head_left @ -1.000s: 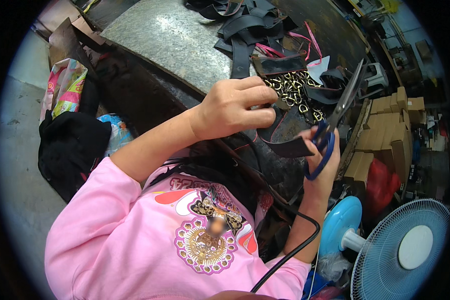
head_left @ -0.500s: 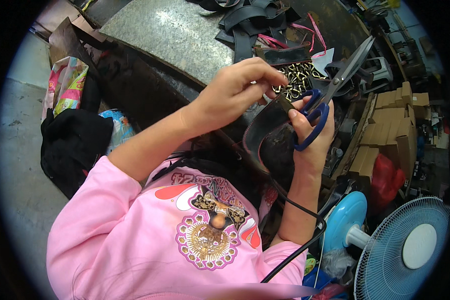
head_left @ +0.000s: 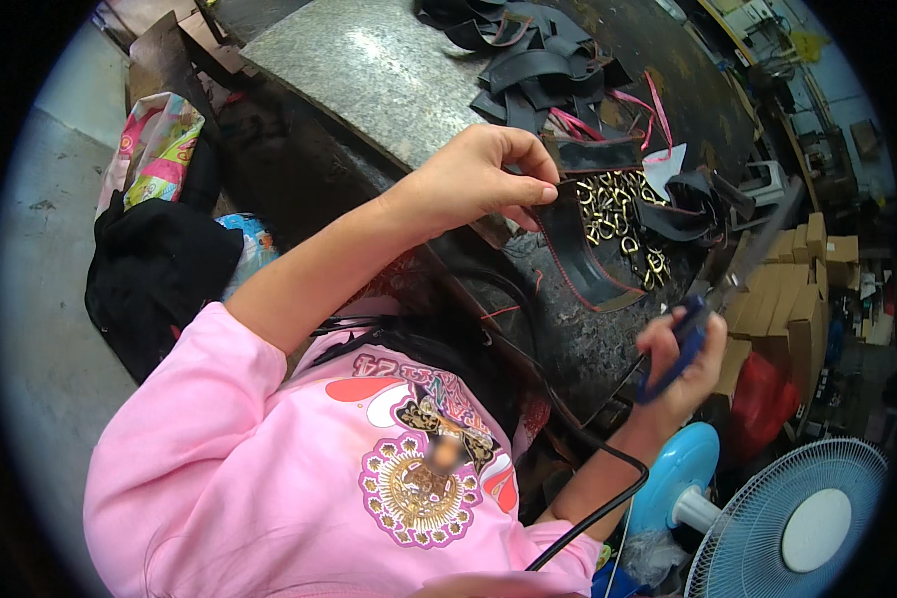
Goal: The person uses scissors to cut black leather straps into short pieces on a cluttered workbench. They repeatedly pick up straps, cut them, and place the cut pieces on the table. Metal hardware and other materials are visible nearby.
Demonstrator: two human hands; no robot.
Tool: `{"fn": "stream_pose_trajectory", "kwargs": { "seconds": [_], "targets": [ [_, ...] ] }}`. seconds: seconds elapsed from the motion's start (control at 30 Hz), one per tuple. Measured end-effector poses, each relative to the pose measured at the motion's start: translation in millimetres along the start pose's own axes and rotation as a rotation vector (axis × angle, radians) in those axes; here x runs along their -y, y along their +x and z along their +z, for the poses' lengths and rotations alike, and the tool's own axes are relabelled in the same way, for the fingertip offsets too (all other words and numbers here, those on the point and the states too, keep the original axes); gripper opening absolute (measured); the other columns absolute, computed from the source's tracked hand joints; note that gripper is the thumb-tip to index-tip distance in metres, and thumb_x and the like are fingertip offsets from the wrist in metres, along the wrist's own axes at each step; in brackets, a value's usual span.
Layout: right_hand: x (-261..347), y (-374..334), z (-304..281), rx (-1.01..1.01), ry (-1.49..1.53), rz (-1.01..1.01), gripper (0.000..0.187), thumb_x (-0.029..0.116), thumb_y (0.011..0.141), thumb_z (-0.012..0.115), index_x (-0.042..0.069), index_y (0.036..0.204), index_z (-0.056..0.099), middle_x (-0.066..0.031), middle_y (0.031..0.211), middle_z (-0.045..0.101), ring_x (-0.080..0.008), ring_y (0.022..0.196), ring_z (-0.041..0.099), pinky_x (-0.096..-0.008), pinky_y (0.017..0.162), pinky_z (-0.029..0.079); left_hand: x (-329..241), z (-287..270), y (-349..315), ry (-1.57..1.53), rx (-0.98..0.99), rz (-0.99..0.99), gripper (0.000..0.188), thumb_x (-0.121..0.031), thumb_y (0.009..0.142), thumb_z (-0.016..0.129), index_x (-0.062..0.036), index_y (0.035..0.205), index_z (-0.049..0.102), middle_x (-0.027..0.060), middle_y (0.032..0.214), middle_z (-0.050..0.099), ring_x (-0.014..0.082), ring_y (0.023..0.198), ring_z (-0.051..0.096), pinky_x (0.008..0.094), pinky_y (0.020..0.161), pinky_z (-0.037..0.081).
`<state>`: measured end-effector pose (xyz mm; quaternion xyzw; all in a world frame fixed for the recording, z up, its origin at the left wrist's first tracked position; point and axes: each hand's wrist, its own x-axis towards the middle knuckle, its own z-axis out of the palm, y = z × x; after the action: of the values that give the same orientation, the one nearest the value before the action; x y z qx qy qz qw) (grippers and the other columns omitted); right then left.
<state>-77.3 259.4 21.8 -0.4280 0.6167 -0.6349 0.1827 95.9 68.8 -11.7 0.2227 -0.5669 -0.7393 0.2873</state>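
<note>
Beside the dark table, I watch my left hand pinch one black strap, close to metal hooks; right hand's fingers curl around blue-handled scissors.

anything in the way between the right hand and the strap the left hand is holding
Nothing visible does: only a gap above the dark tabletop separates the right hand, holding scissors, from the free end of the black strap. The metal clasps lie farther up, beside the strap.

Curved lettering stands across the chest of the person's pink shirt (too bent and creased to read in full).
</note>
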Motion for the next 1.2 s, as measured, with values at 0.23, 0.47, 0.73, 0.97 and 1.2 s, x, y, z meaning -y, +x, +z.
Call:
{"fn": "stream_pose_trajectory", "kwargs": {
  "seconds": [0.23,0.47,0.73,0.97,1.2],
  "targets": [
    [21.9,-33.4,-8.3,0.321,-0.213,0.172,0.051,0.021,0.060,0.083,0.001,0.094,0.051,-0.0033,0.066,0.057,-0.0100,0.058,0.057,-0.0212,0.051,0.042,6.1,-0.8,8.2,0.525,-0.090,0.235,0.026,-0.006,0.081,0.065,0.0020,0.106,0.063,0.0021,0.081,0.062,0.0056,0.069,0.057,0.0208,0.054,0.048],
    [13.2,-29.7,2.7,0.388,-0.883,0.172,0.047,0.032,0.062,0.081,0.004,0.090,0.056,-0.0121,0.065,0.061,-0.0307,0.059,0.061,-0.0356,0.057,0.046,0.1,5.5,1.6,-0.165,-0.169,0.003,0.021,-0.005,0.081,0.064,0.0067,0.098,0.061,0.0086,0.081,0.061,0.0131,0.063,0.062,0.0238,0.057,0.055],
    [9.9,-27.8,12.2,0.251,-1.092,-0.059,0.048,0.038,0.062,0.081,0.005,0.086,0.055,-0.0106,0.061,0.058,-0.0288,0.056,0.060,-0.0372,0.053,0.044,11.4,22.4,0.2,-0.459,-0.077,-0.093,0.016,-0.006,0.082,0.063,0.0027,0.094,0.057,0.0088,0.084,0.062,0.0170,0.073,0.066,0.0295,0.065,0.058],
    [9.0,-26.1,10.2,0.223,-1.178,-0.218,0.047,0.036,0.062,0.080,0.004,0.085,0.054,-0.0108,0.059,0.056,-0.0292,0.054,0.058,-0.0378,0.051,0.043,16.8,25.6,3.4,-0.542,-0.052,-0.087,0.013,-0.008,0.084,0.060,0.0012,0.093,0.056,0.0101,0.087,0.064,0.0196,0.075,0.066,0.0314,0.068,0.057],
    [8.7,-24.0,9.4,0.240,-1.176,-0.231,0.048,0.036,0.061,0.081,0.005,0.086,0.055,-0.0100,0.059,0.056,-0.0292,0.055,0.058,-0.0385,0.052,0.043,17.4,25.2,4.1,-0.557,-0.008,-0.132,0.011,-0.008,0.084,0.060,0.0004,0.091,0.057,0.0108,0.087,0.065,0.0197,0.076,0.066,0.0330,0.070,0.057]
  ]
}}
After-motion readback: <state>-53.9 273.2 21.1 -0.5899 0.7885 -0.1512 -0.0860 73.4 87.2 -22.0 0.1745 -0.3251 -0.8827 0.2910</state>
